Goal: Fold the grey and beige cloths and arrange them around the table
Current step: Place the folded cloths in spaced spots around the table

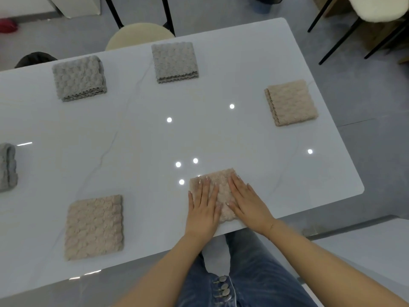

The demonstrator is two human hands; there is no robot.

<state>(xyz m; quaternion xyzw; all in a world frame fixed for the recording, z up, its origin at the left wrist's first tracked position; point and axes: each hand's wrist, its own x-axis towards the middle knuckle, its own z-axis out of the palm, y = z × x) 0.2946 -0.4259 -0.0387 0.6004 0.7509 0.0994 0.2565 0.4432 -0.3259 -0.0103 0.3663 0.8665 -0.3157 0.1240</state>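
Both palms lay flat on the last beige cloth (221, 191) at the near table (199, 134) edge, left hand (202, 209) and right hand (247, 207) with fingers spread and released, gripping nothing, probably pressing the fold flat so it stayed square. Other folded pieces ringed the table: two grey cloths (78, 78) (174, 62) on the far side, beige ones at right (291, 103) and near left (94, 227), another grey one (7, 167) cut off at the left, so fold unclear. Centre was bare, with room to slide. The pressed cloth's near edge sat almost on the table edge, so it could slip off.
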